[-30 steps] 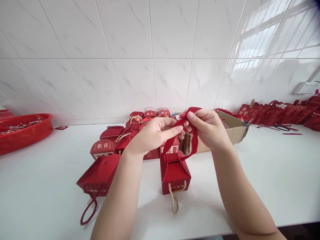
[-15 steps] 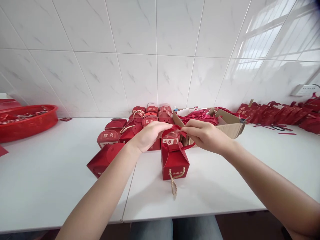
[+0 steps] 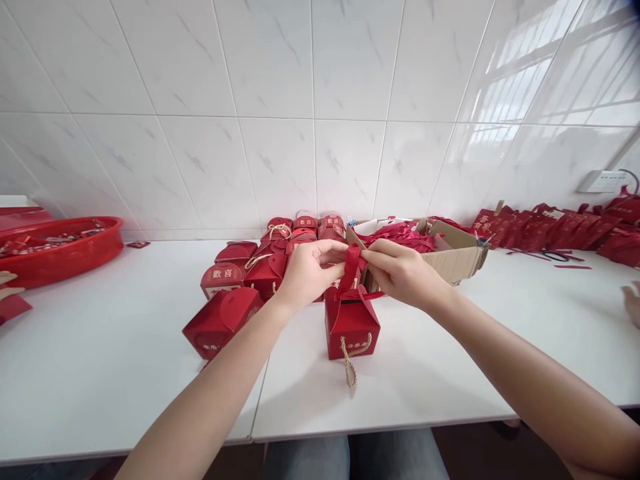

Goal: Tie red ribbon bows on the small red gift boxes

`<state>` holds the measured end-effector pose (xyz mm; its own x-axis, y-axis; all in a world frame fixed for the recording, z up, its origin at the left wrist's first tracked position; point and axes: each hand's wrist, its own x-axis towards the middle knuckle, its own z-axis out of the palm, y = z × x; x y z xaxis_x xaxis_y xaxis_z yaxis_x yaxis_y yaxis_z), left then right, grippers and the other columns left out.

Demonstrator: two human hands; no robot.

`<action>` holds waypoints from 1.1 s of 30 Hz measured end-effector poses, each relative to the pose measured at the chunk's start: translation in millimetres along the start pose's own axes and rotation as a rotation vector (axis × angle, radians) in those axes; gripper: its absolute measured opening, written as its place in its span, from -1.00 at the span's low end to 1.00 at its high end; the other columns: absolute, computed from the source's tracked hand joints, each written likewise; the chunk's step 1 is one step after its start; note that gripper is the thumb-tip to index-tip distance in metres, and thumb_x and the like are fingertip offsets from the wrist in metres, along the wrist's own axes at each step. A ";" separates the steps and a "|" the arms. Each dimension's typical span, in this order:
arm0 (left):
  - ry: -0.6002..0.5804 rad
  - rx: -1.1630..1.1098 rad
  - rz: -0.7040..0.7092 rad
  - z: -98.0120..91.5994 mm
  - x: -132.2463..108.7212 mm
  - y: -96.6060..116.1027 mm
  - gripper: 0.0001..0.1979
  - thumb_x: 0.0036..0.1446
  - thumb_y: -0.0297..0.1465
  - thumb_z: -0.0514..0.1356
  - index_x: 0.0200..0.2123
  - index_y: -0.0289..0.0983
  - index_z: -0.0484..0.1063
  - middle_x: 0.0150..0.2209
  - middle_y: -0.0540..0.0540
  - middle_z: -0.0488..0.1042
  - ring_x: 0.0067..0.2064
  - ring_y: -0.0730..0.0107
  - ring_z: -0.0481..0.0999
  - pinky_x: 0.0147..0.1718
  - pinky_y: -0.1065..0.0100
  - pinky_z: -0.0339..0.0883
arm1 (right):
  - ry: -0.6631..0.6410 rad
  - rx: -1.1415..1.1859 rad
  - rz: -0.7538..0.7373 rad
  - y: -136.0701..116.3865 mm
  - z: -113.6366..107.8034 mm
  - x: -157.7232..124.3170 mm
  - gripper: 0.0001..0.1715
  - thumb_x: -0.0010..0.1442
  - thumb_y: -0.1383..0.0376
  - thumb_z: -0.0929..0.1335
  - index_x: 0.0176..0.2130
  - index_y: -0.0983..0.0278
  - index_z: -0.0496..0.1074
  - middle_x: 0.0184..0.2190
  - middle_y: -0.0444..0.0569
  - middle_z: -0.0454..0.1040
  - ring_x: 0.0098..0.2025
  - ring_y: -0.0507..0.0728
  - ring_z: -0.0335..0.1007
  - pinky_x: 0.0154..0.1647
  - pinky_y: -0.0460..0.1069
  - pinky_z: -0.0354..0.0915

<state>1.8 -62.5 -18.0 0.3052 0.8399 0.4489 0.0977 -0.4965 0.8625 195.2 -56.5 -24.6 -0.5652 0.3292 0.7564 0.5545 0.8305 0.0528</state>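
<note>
A small red gift box (image 3: 353, 330) stands upright on the white table in front of me, its rope handle drooping down the near side. Red ribbon (image 3: 349, 270) rises from the top of this box. My left hand (image 3: 314, 270) pinches the ribbon from the left, thumb and fingers closed. My right hand (image 3: 397, 270) grips it from the right, close to the left fingertips. Both hands hover just above the box, and the exact crossing of the ribbon is partly hidden by the fingers. Another red box (image 3: 220, 323) sits tilted beside my left forearm.
Several red boxes (image 3: 223, 277) cluster behind. A cardboard box (image 3: 463, 260) holds red ribbons (image 3: 400, 235). Far left is a red basin (image 3: 75, 250), with a person's hand (image 3: 7, 283) near it. Scissors (image 3: 556, 256) and red bags (image 3: 545, 227) lie right; another hand (image 3: 633, 303) shows at the edge.
My fingers have shifted on the ribbon, and a strip of it now stands upright between them. Other people's hands have appeared at the left and right edges.
</note>
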 end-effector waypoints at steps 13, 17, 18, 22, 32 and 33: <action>0.287 0.801 0.563 -29.8 2.2 17.1 -0.82 0.09 -0.52 0.16 -0.31 -0.26 0.56 -0.31 -0.05 0.59 -0.32 0.43 0.54 -0.32 0.41 0.42 | 0.373 0.666 0.555 -4.9 -4.6 4.5 -0.75 0.20 0.16 0.34 -0.35 0.23 0.56 -0.29 -0.03 0.57 -0.13 0.18 0.47 -0.10 0.06 0.36; 0.298 0.910 0.577 -49.8 -12.1 16.6 -0.84 0.11 -0.50 0.16 -0.31 -0.26 0.55 -0.31 -0.03 0.58 -0.29 0.43 0.54 -0.28 0.43 0.42 | 0.413 0.719 0.723 6.0 -11.8 -12.8 -0.67 0.16 0.07 0.37 -0.46 0.24 0.52 -0.49 -0.08 0.50 -0.29 0.15 0.45 -0.24 0.03 0.35; 0.291 0.935 0.573 -54.4 -16.8 15.3 -0.85 0.11 -0.49 0.16 -0.32 -0.26 0.55 -0.33 -0.03 0.58 -0.28 0.42 0.54 -0.26 0.42 0.41 | 0.410 0.686 0.750 9.1 -12.0 -18.7 -0.64 0.14 0.05 0.37 -0.50 0.25 0.50 -0.52 -0.08 0.47 -0.33 0.14 0.43 -0.30 0.02 0.33; 0.302 1.059 0.513 -70.4 -36.3 3.6 -0.87 0.11 -0.47 0.16 -0.36 -0.25 0.53 -0.39 -0.04 0.56 -0.26 0.34 0.51 -0.18 0.31 0.37 | 0.384 0.507 0.852 19.3 -7.3 -48.2 -0.57 0.08 -0.01 0.39 -0.56 0.27 0.44 -0.60 -0.09 0.40 -0.44 0.10 0.34 -0.46 -0.03 0.24; 0.417 1.194 0.143 -95.3 -92.1 -36.3 -0.89 0.08 -0.40 0.13 -0.29 -0.19 0.41 -0.39 -0.01 0.53 -0.27 0.24 0.51 -0.07 0.15 0.19 | 0.136 0.260 1.107 28.4 -1.3 -130.4 -0.54 0.06 -0.05 0.33 -0.55 0.27 0.43 -0.59 -0.05 0.43 -0.47 0.12 0.30 -0.45 -0.02 0.19; 0.443 1.199 0.113 -96.4 -98.1 -39.1 -0.90 0.07 -0.39 0.13 -0.30 -0.19 0.40 -0.39 -0.01 0.53 -0.28 0.24 0.51 -0.07 0.15 0.18 | 0.108 0.252 1.122 29.0 -1.1 -136.1 -0.54 0.05 -0.05 0.32 -0.53 0.27 0.44 -0.56 -0.03 0.46 -0.46 0.14 0.31 -0.43 -0.02 0.20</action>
<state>-123.4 -104.4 -73.2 0.0505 0.6660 0.7442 0.9503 -0.2613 0.1693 288.9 -77.7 -125.2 0.2298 0.9088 0.3482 0.5676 0.1655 -0.8065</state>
